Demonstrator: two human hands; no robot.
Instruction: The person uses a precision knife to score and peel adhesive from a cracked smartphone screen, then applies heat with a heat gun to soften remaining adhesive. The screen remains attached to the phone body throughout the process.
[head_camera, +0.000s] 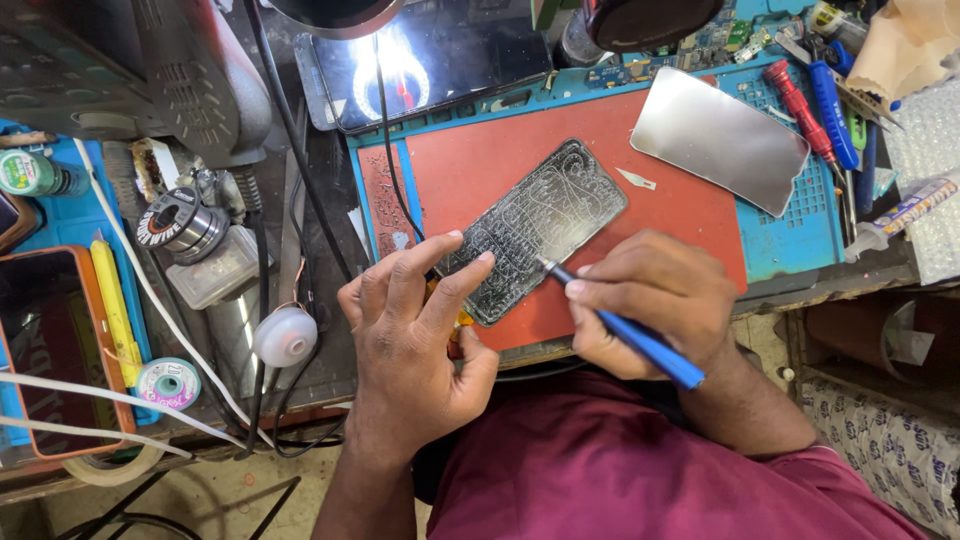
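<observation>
Dark phone panel (540, 228) covered in pale swirled lines, blue-handled tool (640, 340), red mat (600, 160) edged in blue, silver plate (718, 138), maroon shirt (640, 470).

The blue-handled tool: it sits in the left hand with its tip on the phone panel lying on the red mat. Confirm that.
Not quite. The head view shows the blue-handled tool in the right hand, not the left. Its tip does touch the phone panel on the red mat; the left hand steadies the panel's near end.
</observation>
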